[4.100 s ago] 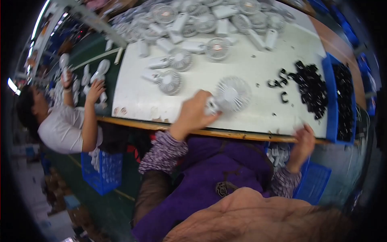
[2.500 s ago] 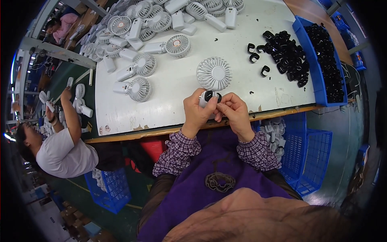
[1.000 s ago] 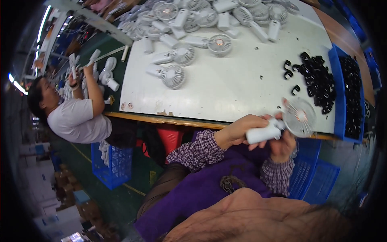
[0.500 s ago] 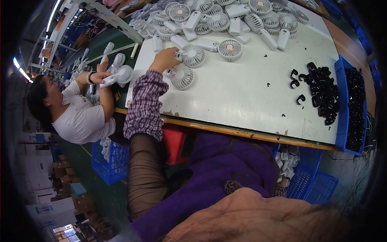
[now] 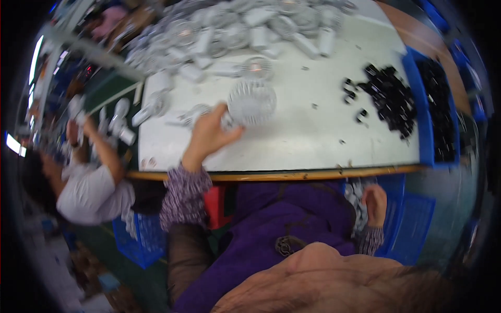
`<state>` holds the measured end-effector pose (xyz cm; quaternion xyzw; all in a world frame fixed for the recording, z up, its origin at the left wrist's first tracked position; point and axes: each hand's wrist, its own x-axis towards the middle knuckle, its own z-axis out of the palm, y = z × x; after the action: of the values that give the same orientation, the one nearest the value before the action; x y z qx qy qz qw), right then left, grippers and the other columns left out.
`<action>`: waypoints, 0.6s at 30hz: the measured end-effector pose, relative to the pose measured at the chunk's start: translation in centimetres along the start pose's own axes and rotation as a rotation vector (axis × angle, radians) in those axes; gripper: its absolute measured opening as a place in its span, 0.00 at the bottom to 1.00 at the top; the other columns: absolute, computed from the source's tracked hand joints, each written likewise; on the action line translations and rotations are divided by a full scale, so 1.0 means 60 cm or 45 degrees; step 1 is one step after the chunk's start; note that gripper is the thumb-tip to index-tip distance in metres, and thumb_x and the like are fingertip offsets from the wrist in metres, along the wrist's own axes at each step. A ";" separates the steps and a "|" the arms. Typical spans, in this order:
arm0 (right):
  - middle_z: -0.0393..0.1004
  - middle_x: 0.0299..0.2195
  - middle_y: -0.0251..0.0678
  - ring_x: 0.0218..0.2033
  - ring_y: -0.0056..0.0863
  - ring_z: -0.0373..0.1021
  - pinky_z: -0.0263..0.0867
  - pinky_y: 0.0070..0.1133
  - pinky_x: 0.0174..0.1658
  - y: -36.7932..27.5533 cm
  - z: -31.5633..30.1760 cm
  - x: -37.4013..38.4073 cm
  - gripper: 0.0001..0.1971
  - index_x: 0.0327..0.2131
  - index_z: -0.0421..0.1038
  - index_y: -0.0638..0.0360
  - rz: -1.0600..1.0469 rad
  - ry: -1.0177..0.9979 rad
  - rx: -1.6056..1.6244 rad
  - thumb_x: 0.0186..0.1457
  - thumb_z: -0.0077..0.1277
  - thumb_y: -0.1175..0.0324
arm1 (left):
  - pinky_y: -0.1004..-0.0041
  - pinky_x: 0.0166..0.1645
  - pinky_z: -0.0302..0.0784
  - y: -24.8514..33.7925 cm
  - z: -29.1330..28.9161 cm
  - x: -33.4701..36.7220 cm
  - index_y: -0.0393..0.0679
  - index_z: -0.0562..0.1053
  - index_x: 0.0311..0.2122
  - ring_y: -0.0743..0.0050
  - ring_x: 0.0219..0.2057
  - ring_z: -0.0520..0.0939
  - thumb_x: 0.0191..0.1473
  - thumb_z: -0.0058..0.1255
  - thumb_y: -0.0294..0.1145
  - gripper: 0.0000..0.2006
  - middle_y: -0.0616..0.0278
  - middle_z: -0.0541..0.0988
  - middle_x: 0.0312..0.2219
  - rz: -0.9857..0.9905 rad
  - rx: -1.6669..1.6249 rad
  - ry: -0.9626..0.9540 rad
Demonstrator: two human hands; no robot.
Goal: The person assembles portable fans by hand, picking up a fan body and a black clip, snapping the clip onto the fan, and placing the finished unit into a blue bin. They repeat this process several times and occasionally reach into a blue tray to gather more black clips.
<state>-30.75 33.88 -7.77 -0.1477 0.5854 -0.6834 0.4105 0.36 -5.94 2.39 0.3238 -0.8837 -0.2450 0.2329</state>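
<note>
My left hand (image 5: 207,134) grips a white handheld fan (image 5: 252,101) near its neck. Its round caged head points away to the right, above the white tabletop; the fingers hide most of its handle. Just behind that hand another white fan (image 5: 195,113) lies on the table. Below the table's front edge, at the right, my right hand (image 5: 374,204) is beside several white fans in a blue crate (image 5: 397,219). Its fingers are half curled with a gap to the thumb, and I see nothing in them, though the picture is blurred.
White fans (image 5: 250,36) are heaped along the table's far side. Small black clip-like parts (image 5: 389,96) lie at the right beside a blue bin (image 5: 420,112) of more. At the left a co-worker (image 5: 94,190) handles a fan. A red stool (image 5: 214,206) stands under the table.
My left hand has drawn a fan toward me and lifted it. My right hand has risen into plain view at the crate. The whole view has shifted, and a fan now lies near the table's left edge.
</note>
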 end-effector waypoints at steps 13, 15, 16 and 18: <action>0.71 0.34 0.30 0.34 0.13 0.67 0.65 0.14 0.38 -0.087 0.324 0.107 0.17 0.47 0.65 0.64 -0.616 -0.199 -0.323 0.52 0.51 0.73 | 0.75 0.25 0.72 0.167 0.218 -0.061 0.36 0.73 0.29 0.72 0.22 0.80 0.42 0.62 0.40 0.17 0.55 0.78 0.20 -0.087 -0.711 -0.249; 0.71 0.34 0.30 0.34 0.13 0.67 0.65 0.14 0.38 -0.081 0.318 0.121 0.16 0.46 0.66 0.63 -0.473 -0.232 -0.266 0.53 0.50 0.72 | 0.77 0.23 0.72 0.177 0.219 -0.064 0.36 0.73 0.26 0.77 0.19 0.78 0.42 0.62 0.39 0.15 0.57 0.77 0.16 -0.193 -0.702 -0.268; 0.71 0.34 0.30 0.34 0.13 0.66 0.65 0.13 0.37 -0.076 0.312 0.131 0.15 0.46 0.66 0.63 -0.331 -0.283 -0.212 0.54 0.49 0.70 | 0.78 0.21 0.70 0.191 0.216 -0.066 0.35 0.73 0.23 0.81 0.17 0.77 0.44 0.61 0.37 0.14 0.60 0.76 0.15 -0.243 -0.781 -0.194; 0.71 0.33 0.30 0.32 0.14 0.66 0.64 0.13 0.35 -0.064 0.293 0.147 0.13 0.43 0.69 0.63 -0.335 -0.274 -0.227 0.56 0.47 0.68 | 0.80 0.19 0.69 0.196 0.215 -0.071 0.35 0.73 0.21 0.84 0.15 0.75 0.45 0.60 0.36 0.14 0.62 0.75 0.13 -0.270 -0.870 -0.134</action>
<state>-25.72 15.38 -1.92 -0.3309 0.5721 -0.6568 0.3631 -9.51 8.51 -1.78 0.3040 -0.7231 -0.5653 0.2553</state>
